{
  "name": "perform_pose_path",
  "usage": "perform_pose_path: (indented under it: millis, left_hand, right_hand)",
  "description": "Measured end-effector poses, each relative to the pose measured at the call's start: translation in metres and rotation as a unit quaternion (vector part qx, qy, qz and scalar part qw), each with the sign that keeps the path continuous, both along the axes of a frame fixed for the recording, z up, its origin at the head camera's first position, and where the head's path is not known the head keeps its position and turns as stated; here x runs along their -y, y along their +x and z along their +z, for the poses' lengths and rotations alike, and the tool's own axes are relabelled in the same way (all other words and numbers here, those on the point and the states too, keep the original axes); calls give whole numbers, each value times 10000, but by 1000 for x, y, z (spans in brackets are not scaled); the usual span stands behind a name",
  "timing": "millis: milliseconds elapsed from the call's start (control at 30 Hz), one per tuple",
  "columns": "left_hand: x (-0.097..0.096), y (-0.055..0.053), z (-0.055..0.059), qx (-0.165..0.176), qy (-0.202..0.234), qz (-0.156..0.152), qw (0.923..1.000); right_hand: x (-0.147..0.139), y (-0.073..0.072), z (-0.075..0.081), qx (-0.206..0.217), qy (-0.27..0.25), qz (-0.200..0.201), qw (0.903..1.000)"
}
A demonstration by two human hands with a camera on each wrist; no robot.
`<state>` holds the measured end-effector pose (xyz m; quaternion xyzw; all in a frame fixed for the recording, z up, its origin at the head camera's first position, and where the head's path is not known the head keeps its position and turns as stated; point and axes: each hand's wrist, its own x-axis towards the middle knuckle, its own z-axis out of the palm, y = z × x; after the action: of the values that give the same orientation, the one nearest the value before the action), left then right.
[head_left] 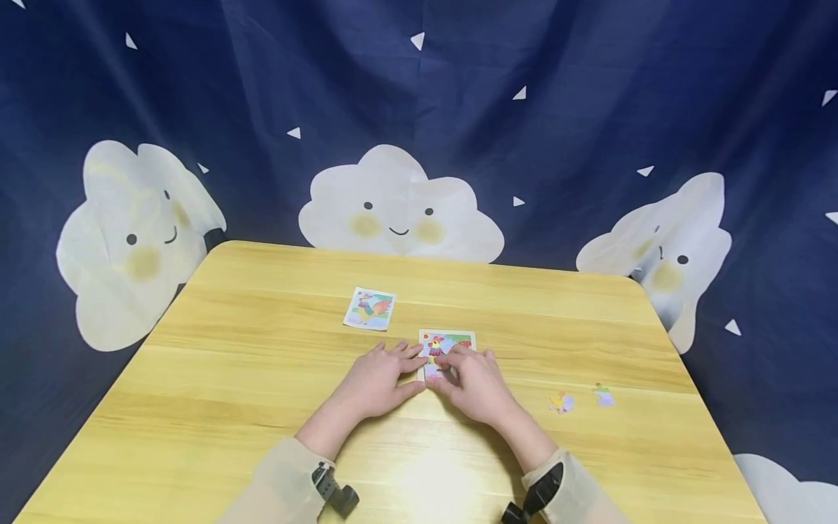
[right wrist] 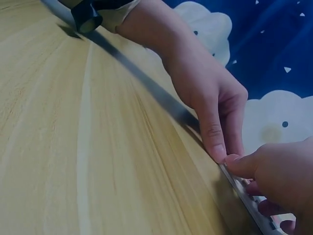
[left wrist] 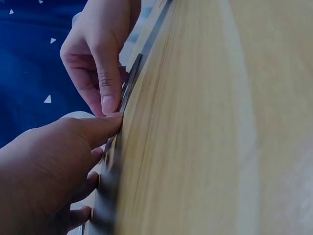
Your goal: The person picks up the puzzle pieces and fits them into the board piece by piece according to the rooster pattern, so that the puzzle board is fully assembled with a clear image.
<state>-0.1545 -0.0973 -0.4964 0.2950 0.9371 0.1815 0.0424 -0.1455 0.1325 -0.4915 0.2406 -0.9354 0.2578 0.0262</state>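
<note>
Nearest to the camera are your two pale sleeves [head_left: 275, 477], each with a black wrist camera [head_left: 337, 493] strapped at the cuff, perhaps so that each lens can look along the hand. Your forearms reach inward over the wooden table [head_left: 196, 407] to the small puzzle board [head_left: 447, 332], which lies flat before you, with a rooster's head visible in its upper part.

Your left hand [head_left: 380, 375] is spread, with fingers long and relaxed along the left side of the board and the thumb at its near corner; it grasps nothing, and I judge that it keeps the board from sliding. Your right hand [head_left: 478, 382] is bent over the lower part, index finger and thumb curved with a little gap between them; whether a piece is pinched there, I cannot tell. In both wrist views the thumb tips meet at the near edge.

Loose puzzle pieces [head_left: 561, 402] lie to the right, probably within easy reach of that hand. The rooster card [head_left: 369, 308] lies face up beyond the board, to the left, likely where your hands do not cover it.
</note>
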Motion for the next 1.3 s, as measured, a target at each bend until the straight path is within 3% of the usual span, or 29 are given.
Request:
perform_pose_path:
  millis: [433,733,1300]
  left_hand:
    - [-1,2,3,131,133,74,9998]
    - [-1,2,4,117,107,30,9999]
    - [-1,3,3,-189,-188,-216,9994]
  right_hand:
    - [-4,0,-3,-49,-335,166,9993]
    - [-6,-1,-7,-267,241,310,9989]
    - [-4,-2,-13,-258,61,107,9996]
